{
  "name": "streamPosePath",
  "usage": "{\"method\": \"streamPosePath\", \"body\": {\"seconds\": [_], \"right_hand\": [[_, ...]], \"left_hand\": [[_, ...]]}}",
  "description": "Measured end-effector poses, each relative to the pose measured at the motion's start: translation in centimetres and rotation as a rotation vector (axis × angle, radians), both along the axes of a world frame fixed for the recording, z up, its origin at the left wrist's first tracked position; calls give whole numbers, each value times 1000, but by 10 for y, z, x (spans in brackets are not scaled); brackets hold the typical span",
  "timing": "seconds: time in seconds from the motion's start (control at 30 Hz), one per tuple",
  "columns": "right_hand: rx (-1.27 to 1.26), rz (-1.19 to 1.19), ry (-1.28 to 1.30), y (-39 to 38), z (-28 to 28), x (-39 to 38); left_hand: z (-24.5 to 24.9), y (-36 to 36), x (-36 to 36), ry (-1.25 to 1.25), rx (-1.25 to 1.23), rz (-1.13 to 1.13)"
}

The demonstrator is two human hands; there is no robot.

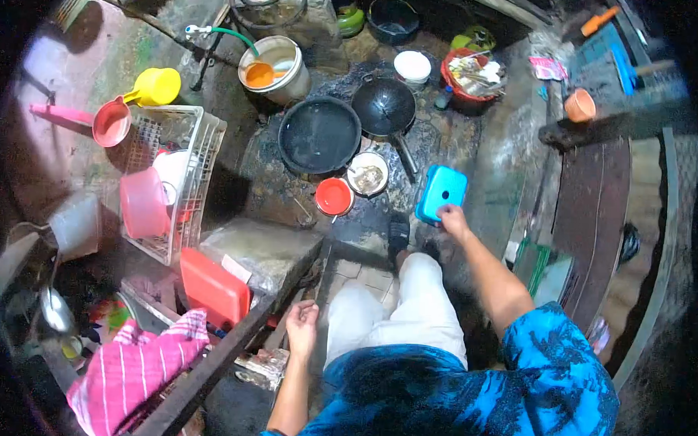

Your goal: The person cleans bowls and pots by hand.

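My right hand (452, 220) reaches forward and grips the near edge of a small blue plastic stool (441, 192) on the wet dark floor. My left hand (303, 324) hangs at my side with its fingers loosely curled and holds nothing; it is close to a dark wooden beam (205, 370). My legs in white trousers (392, 304) stand on the floor between the two hands.
Ahead lie a black round pan (319, 135), a black wok (383, 108), a small red bowl (334, 196) and a metal bowl (367, 173). A white bucket (276, 68) stands under a tap. A white crate (173, 177) with pink ware is left.
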State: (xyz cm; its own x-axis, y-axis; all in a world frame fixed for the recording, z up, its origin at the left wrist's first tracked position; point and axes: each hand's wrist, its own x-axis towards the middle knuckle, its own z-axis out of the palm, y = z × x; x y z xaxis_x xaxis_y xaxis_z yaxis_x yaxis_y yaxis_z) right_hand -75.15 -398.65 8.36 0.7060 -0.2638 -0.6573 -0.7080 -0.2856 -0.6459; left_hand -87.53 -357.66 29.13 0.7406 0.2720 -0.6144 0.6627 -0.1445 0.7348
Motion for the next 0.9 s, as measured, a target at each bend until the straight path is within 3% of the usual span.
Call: {"method": "streamPosePath", "body": {"seconds": [0.03,0.13,0.3,0.4,0.47,0.6,0.7,0.77,0.83,0.9], "right_hand": [[151,-77,22,7,7,26],[271,-59,15,29,29,80],[331,-117,13,54,42,107],[304,-132,23,66,28,120],[287,-101,40,67,-5,133],[174,7,133,71,-99,164],[71,182,116,75,-188,192],[-119,334,34,75,-260,211],[-187,408,-15,89,-283,237],[-209,451,-25,106,-300,266]], "left_hand": [[-5,-3,8,-4,-11,23],[-18,-9,38,-4,-90,64],[-122,-2,96,-72,-137,77],[-180,-13,138,22,-291,254],[-205,-22,170,168,-327,216],[-314,-20,181,131,-562,312],[-346,-38,214,45,-167,223],[-359,-38,233,92,-149,172],[-403,-34,245,132,-129,127],[-469,-26,246,-237,116,19]]}}
